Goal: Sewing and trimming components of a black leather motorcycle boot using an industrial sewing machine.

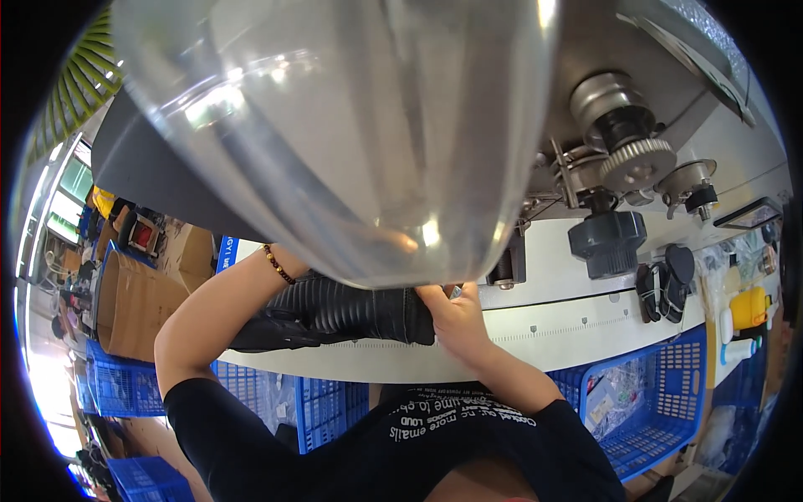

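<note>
Clock laid over the view, twelve at top. Nearest, at 6, the person's dark shirt [360, 443], pale lettering across the chest. Left arm comes up from 7, elbow bent out wide toward 8, forearm slanting back to the middle; beaded bracelet [277, 264] on the wrist. Left hand [296, 263] mostly lost behind a clear cover [335, 151]; cannot tell if its fingers are apart or closed. Right forearm from 5, shorter reach, slanting up to the left. Right hand [458, 325] just below centre, thumb laid against the end of the black piece, another finger raised apart from the thumb, remaining fingers hidden; touching, but cannot tell if clamped. The black ribbed piece [351, 308] lies from centre toward 8, on the near edge of the pale worktable [401, 358]: thick, tube-like, close even ribs across its middle, smooth band at the right-hand end, softer folded black material at the left. Upper edge runs under the cover, hidden there. Ruler marks [577, 321] along the table edge, 4 o'clock. Blue basket [686, 393] at 4, below table level, clear plastic bags inside. Beyond the hands, machine fittings at 2 to 3: knurled metal wheel [640, 164], lobed black knob [606, 243] below it. Yellow object [748, 308] out toward 3:30. Cardboard box [138, 305] just under 9. Farthest, a ribbed green shape [79, 92] at 10.
</note>
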`<action>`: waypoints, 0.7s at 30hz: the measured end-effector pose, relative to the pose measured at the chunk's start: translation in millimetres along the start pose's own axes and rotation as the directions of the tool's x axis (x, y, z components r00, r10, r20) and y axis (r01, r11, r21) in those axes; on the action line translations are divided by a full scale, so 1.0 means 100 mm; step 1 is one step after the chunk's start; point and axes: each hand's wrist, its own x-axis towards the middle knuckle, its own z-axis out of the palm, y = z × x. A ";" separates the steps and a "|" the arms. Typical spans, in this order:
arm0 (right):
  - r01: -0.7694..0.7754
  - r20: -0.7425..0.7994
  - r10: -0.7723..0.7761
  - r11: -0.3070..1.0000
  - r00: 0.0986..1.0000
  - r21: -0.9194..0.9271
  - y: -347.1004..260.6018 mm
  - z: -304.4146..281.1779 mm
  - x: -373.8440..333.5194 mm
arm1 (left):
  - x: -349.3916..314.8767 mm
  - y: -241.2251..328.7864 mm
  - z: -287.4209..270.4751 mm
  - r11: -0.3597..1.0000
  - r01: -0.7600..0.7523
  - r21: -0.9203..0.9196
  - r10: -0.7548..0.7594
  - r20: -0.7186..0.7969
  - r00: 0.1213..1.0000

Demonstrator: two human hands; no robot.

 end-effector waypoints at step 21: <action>0.463 0.331 -0.494 0.171 0.804 -0.870 -0.60 -0.34 0.18 | 0.11 -0.71 -0.35 0.986 -0.144 -0.080 0.149 0.063 0.987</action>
